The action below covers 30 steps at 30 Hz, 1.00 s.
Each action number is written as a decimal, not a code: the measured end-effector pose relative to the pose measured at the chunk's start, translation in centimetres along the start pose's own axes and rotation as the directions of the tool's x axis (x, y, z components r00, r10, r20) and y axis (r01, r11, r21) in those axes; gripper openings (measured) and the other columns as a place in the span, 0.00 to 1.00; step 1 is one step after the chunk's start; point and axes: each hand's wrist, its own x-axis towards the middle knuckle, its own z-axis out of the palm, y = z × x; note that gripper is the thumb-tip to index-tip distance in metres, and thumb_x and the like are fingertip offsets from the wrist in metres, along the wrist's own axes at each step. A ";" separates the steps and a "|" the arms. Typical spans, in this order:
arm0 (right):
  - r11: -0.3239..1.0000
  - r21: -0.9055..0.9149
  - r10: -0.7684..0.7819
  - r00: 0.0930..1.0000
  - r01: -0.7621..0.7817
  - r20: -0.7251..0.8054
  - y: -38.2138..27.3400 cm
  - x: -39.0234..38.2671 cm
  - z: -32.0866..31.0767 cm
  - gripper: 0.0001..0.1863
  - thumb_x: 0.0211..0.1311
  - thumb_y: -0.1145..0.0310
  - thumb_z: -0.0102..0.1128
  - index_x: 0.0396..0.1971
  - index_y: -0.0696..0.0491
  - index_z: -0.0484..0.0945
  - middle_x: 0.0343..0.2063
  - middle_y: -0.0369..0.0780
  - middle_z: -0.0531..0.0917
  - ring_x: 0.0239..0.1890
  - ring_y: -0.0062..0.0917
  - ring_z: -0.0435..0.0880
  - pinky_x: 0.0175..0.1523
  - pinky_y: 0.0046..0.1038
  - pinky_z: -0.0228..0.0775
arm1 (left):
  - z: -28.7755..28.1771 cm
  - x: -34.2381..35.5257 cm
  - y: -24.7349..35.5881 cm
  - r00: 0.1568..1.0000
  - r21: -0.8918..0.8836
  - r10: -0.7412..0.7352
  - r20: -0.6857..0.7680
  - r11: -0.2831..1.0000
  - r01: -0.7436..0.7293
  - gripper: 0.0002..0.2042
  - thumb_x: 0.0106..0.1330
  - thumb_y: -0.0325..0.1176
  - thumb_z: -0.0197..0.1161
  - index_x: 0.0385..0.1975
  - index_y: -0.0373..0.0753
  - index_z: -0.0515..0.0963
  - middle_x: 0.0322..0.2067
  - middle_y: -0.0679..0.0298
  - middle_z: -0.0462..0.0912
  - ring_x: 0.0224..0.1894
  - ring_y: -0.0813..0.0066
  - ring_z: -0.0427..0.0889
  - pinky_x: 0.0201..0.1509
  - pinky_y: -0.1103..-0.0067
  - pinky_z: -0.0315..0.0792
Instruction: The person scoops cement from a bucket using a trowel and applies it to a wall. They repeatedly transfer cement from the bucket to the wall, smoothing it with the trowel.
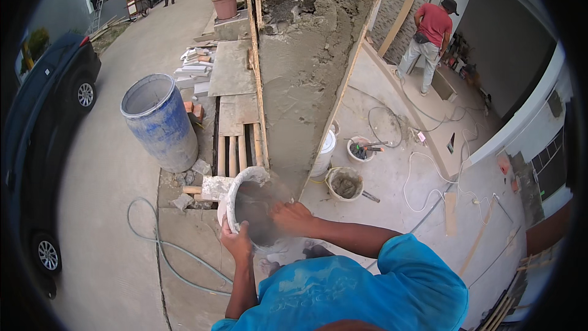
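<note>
In the head view we saw the crusted bucket (pixel 250 176) between the person and the mortar-coated column (pixel 298 92). The left hand (pixel 237 241) grasped its near-left rim; the right hand (pixel 292 218) was curled at its mouth — blurred, so we couldn't tell whether it clutched anything. We judged the bucket stiff, gritty and heavy if loaded, best held by opposite rims. Haze veiled its contents; a tub (pixel 329 180) held grey sludge, a pail (pixel 351 152) tools; the blue drum (pixel 163 127) hid its bottom.
</note>
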 end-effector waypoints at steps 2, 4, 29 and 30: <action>0.999 -0.040 -0.037 0.995 0.033 -0.097 -1.6 -0.3 1.6 0.20 0.61 0.70 0.61 0.54 0.53 0.78 0.44 0.49 0.81 0.40 0.41 0.89 0.40 0.43 0.81 | -0.5 0.7 -0.3 0.995 0.095 0.094 0.020 0.991 -0.096 0.28 0.55 0.22 0.65 0.60 0.25 0.74 0.52 0.56 0.81 0.52 0.72 0.81 0.59 0.75 0.72; 0.997 0.042 -0.065 0.997 0.066 -0.029 -1.3 -1.2 2.2 0.19 0.60 0.70 0.62 0.53 0.52 0.79 0.44 0.50 0.81 0.40 0.41 0.89 0.39 0.43 0.80 | -0.9 0.8 -1.1 0.987 0.165 0.163 0.002 0.973 -0.161 0.28 0.56 0.22 0.65 0.60 0.24 0.74 0.52 0.55 0.82 0.53 0.71 0.81 0.60 0.75 0.72; 0.959 -0.276 -0.126 0.761 -0.072 -0.636 6.2 -2.2 2.6 0.12 0.50 0.68 0.62 0.36 0.35 0.83 0.35 0.29 0.75 0.38 0.22 0.76 0.36 0.30 0.59 | 0.9 0.0 2.5 0.954 0.147 0.279 -0.106 0.954 -0.262 0.20 0.58 0.22 0.67 0.53 0.29 0.79 0.40 0.64 0.84 0.39 0.80 0.81 0.46 0.82 0.74; 0.968 -0.239 -0.099 0.746 -0.081 -0.658 5.3 -2.5 3.0 0.12 0.50 0.68 0.62 0.36 0.35 0.83 0.35 0.29 0.75 0.38 0.22 0.76 0.36 0.30 0.59 | 0.9 0.0 2.3 0.951 0.142 0.285 -0.116 0.953 -0.268 0.20 0.58 0.22 0.67 0.52 0.29 0.79 0.40 0.64 0.84 0.39 0.80 0.81 0.46 0.82 0.74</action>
